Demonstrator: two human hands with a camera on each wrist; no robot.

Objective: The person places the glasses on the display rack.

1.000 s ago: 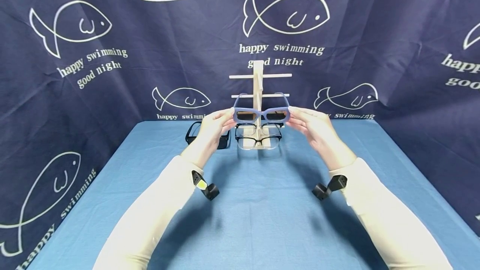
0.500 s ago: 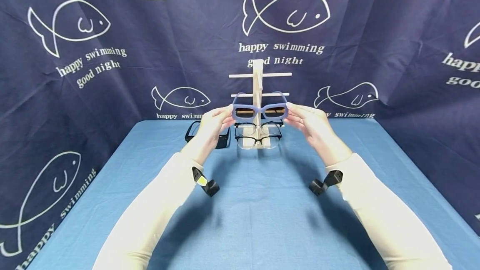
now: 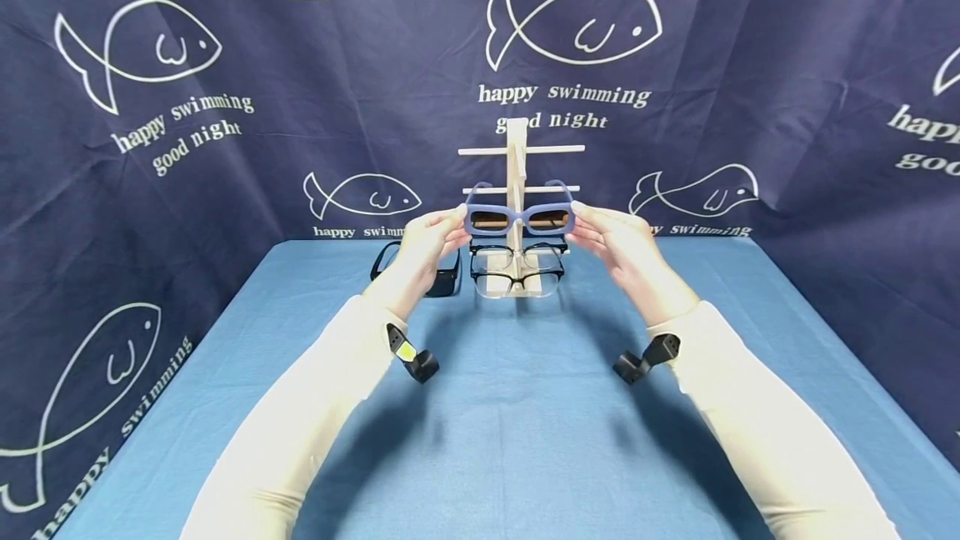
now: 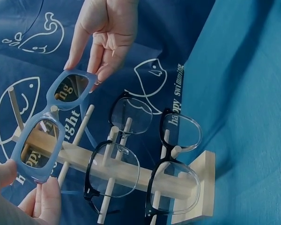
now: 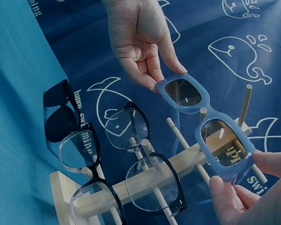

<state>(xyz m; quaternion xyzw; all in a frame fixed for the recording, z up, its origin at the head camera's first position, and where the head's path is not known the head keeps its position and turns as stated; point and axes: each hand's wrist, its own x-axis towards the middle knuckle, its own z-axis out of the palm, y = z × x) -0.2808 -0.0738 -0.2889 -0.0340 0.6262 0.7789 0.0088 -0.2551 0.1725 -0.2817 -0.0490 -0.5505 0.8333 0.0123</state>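
Observation:
Blue-framed sunglasses (image 3: 519, 218) with dark lenses are held level in front of a wooden glasses stand (image 3: 516, 163), their temples pointing back toward it. My left hand (image 3: 429, 250) pinches the left end of the frame between thumb and fingers. At the other end, my right hand (image 3: 619, 250) pinches the frame in the same way. In the right wrist view, the bridge of the sunglasses (image 5: 206, 107) sits at a peg; whether it bears their weight I cannot tell. Just below hang two pairs of clear eyeglasses with dark upper rims, an upper pair (image 4: 113, 168) and a lower pair (image 4: 173, 185).
Black sunglasses (image 3: 446, 283) lie on the blue-covered table (image 3: 517, 423), left of the stand and partly behind my left hand. An upper crossbar (image 3: 555, 149) of the stand carries no glasses. Behind stands a dark blue fish-print cloth (image 3: 420, 65).
The blue sunglasses have shifted slightly upward and tilted in both hands, their lenses now facing more toward the head camera. My right wrist has moved a little inward. Both hands keep their grip.

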